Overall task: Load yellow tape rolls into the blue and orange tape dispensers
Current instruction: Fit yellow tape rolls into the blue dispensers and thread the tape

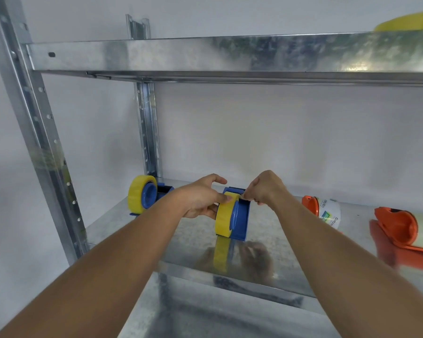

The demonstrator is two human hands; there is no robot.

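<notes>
Where a shiny galvanised metal shelf (137, 230) fronts a plain white wall, a blue plastic tape dispenser (241, 215) stands at frame centre holding an upright yellow tape roll (224, 217), its axis running left-right. The left hand (200, 198) grips roll and dispenser; the right hand (266, 187) pinches the tape end at the top.

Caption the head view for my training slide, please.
Left hand steadies a yellow tape roll in a blue dispenser while the right hand pinches its end.
</notes>
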